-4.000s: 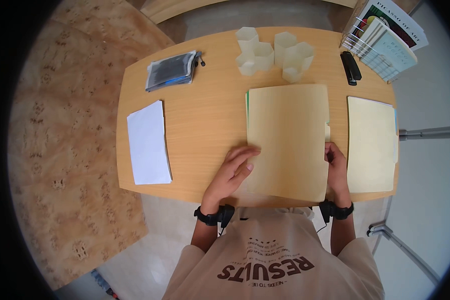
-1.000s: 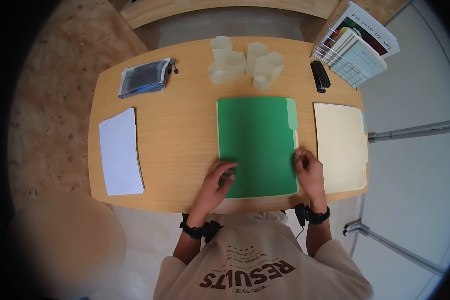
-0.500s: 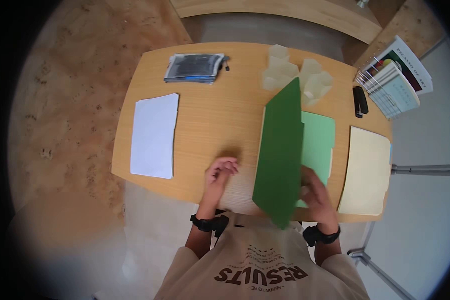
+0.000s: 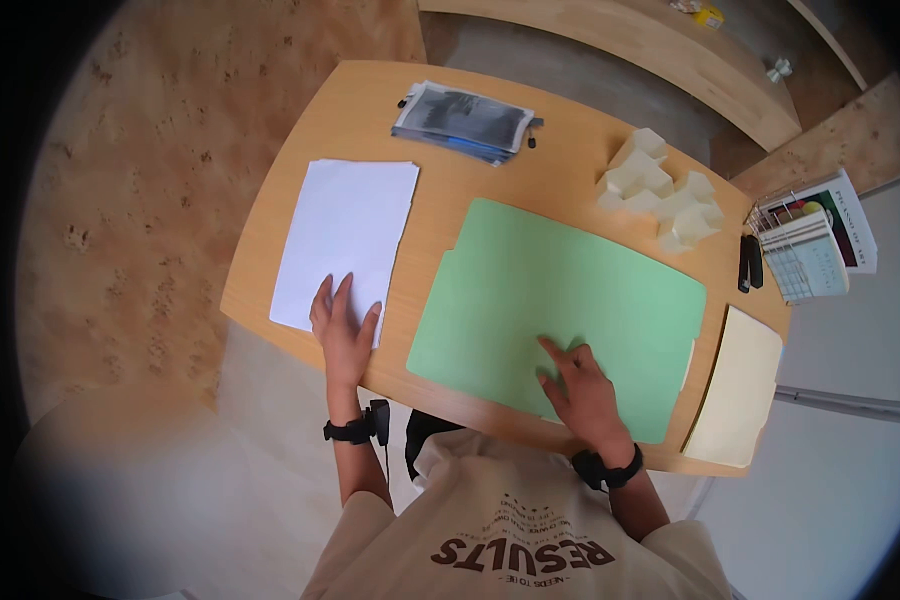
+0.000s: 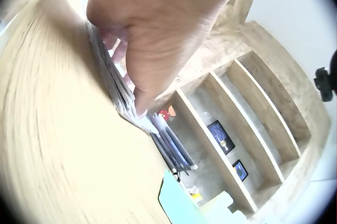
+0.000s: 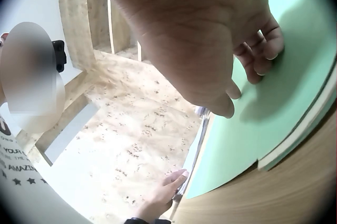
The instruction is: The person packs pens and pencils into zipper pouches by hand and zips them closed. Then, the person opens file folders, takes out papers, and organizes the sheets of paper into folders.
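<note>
An unfolded green file folder (image 4: 570, 270) lies flat in front of me, its pale inner side up. Over its near part is my right hand (image 4: 585, 395), index finger stretched out and the thumb apart. In the right wrist view the fingertips (image 6: 271, 56) sit right at the folder's surface, with nothing between them. To the left, my left hand (image 4: 345, 340) rests with spread fingers on the near end of a stack of white paper (image 4: 355, 220). The left wrist view shows the thumb (image 5: 141, 103) by the edge of that stack.
Cream folders (image 4: 740, 390) lie at the right edge. Behind them are a black stapler (image 4: 750, 263) and a wire rack with books (image 4: 805, 255). Hexagonal cream holders (image 4: 660, 190) stand at the back, and a dark zip pouch stack (image 4: 465, 120) lies at the back left.
The green folder's cover has been turned over to the left, so it now lies spread open. My left hand has moved left onto the white paper; the head view has swung left.
</note>
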{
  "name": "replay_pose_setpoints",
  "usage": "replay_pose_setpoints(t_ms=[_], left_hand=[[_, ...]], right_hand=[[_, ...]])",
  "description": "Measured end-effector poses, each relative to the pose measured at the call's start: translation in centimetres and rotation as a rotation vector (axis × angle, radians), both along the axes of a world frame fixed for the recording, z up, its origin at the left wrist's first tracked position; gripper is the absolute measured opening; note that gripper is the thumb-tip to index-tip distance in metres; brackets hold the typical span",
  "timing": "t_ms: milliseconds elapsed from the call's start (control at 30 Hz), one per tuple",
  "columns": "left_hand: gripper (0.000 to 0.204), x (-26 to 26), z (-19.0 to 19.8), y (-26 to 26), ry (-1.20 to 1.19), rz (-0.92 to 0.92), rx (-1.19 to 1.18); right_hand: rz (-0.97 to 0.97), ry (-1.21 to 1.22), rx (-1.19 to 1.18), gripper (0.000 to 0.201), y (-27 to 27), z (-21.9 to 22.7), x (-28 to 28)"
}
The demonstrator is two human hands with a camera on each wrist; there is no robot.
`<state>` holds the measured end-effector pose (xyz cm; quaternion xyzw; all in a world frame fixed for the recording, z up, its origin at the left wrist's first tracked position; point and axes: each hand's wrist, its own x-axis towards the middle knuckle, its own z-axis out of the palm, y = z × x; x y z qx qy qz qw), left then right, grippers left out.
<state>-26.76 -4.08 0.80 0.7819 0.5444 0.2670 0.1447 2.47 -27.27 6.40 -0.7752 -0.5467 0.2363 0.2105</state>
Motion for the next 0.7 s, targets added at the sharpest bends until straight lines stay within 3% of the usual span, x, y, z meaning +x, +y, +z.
replay_pose_setpoints(t_ms=[200, 400, 500, 567, 600, 633, 700], left_hand=[[0.058, -0.1, 1.3, 0.5, 0.020, 0.048, -0.049], [0.036, -1.3, 0.6, 1.7, -0.117, 0.083, -0.042], [0.025, -1.5, 0.9, 2.3, -0.162, 0.079, 0.006], [0.022, 0.2, 4.1, 0.9, -0.341, -0.102, -0.103], [0.023, 1.4, 4.6, 0.0, -0.344, -0.171, -0.053], [0.023, 2.6, 5.2, -1.2, -0.315, -0.242, -0.085], [0.027, 5.7, 5.9, -4.0, -0.304, -0.422, -0.133]], right_hand=[[-0.058, 0.007, 0.003, 0.052, 0.8, -0.5, -0.7], [-0.162, 0.101, 0.046, 0.046, 1.1, -0.3, -1.6], [-0.304, 0.171, 0.047, 0.038, 1.8, 0.4, -3.2], [-0.273, 0.372, 0.130, 0.035, 2.2, 1.0, -5.1], [-0.283, 0.549, 0.102, 0.035, 2.1, 0.9, -5.5], [-0.310, 0.541, 0.110, 0.035, 2.5, 1.3, -6.1], [-0.351, 1.027, 0.322, 0.041, 3.2, 2.4, -7.2]])
